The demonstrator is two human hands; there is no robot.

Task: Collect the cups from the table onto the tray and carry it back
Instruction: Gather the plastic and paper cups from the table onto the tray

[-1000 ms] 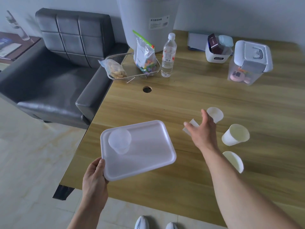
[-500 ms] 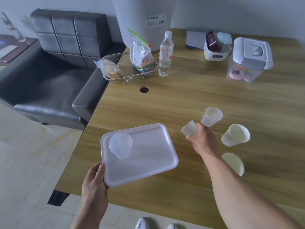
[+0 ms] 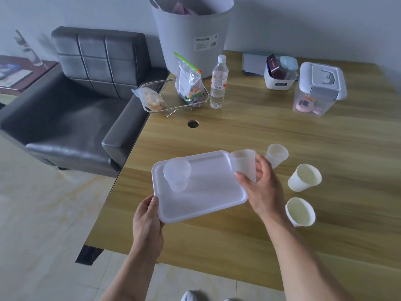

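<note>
My left hand (image 3: 147,222) grips the near left corner of a white plastic tray (image 3: 208,192), held over the wooden table (image 3: 325,137). One clear cup (image 3: 176,178) stands upright on the tray's left part. My right hand (image 3: 261,187) holds a second clear cup (image 3: 244,165) upright at the tray's far right edge. Three more cups rest on the table to the right: a translucent one (image 3: 276,154) just behind my right hand, a white paper cup (image 3: 304,178) tilted on its side, and another white paper cup (image 3: 300,211) nearer me.
At the table's far side stand a wire basket (image 3: 173,96) with snack bags, a water bottle (image 3: 218,82), a big white bin (image 3: 191,33), a small white caddy (image 3: 280,76) and a lidded clear box (image 3: 319,90). A cable hole (image 3: 193,124) lies mid-table. A grey armchair (image 3: 76,105) stands left.
My right hand picked a clear cup up off the table and carried it left to the tray's right edge. The tray stayed in my left hand.
</note>
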